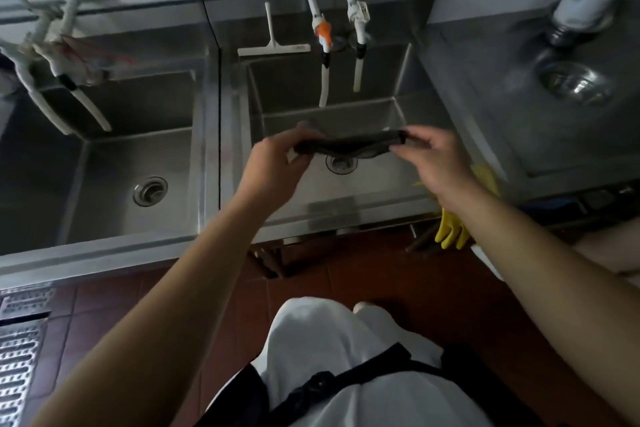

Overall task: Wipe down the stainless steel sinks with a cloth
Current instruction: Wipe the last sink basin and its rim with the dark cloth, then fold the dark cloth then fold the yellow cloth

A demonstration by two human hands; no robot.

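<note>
Two steel sinks are sitting side by side: the left sink [114,163] is lying bare, and the right sink [346,107] is lying under both hands. A white squeegee [272,45] is resting on its back rim, and yellow gloves [452,225] are hanging at its front right corner. The cloth [349,146], dark and bunched into a sagging band, is hanging stretched above the right sink's drain [341,163]. The left hand [273,166] is pinching one end and the right hand [433,159] is pinching the other.
</note>
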